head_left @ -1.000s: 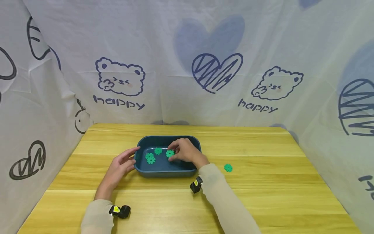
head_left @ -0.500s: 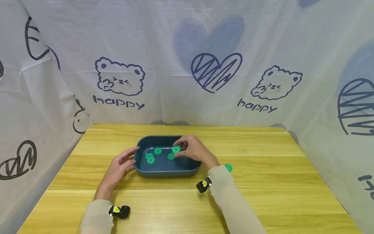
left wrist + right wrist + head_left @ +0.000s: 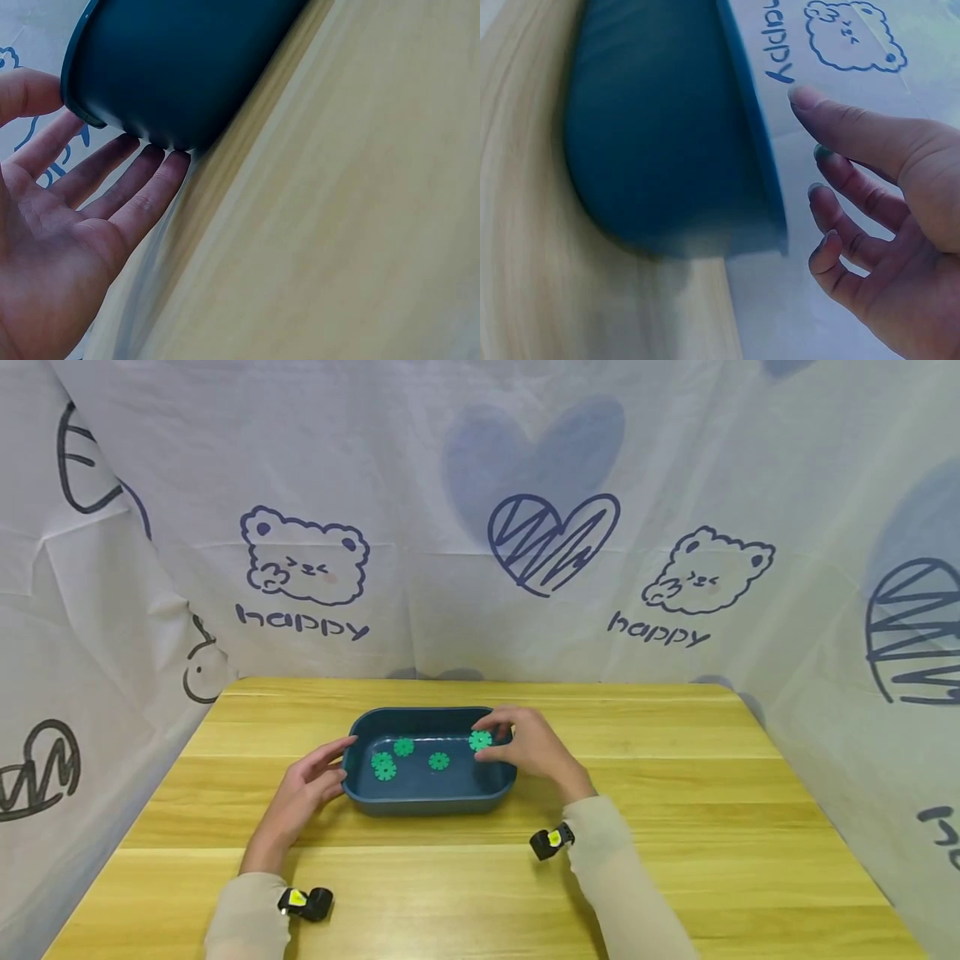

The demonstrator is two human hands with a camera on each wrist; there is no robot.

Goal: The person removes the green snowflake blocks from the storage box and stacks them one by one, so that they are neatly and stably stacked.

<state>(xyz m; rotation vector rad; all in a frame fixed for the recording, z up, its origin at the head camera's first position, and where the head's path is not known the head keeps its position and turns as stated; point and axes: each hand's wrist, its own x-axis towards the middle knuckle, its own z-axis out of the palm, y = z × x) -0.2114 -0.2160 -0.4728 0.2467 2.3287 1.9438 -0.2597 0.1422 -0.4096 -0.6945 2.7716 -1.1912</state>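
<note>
A dark blue tray (image 3: 431,805) stands on the table. My left hand (image 3: 302,792) touches its left end: in the left wrist view, nearly straight fingers (image 3: 127,187) rest against the outer wall and the thumb is at the rim. Above the tray's right end, my right hand (image 3: 531,745) pinches a green snowflake disc (image 3: 480,741). That disc cannot be made out in the right wrist view, where the right hand (image 3: 892,217) appears beside the rim. Inside the tray lie a single disc (image 3: 438,762), another disc (image 3: 403,747) and two overlapping discs (image 3: 385,767) at the left.
The wooden table (image 3: 420,893) extends on all sides of the tray. White cloth (image 3: 435,635) printed with bears and hearts hangs behind and at both sides. Black wrist cameras (image 3: 551,842) sit on both beige sleeves.
My right hand has moved right with the pinched disc, uncovering one lying in the tray. A loose disc on the table at right is now hidden behind the right wrist. Left hand stays put.
</note>
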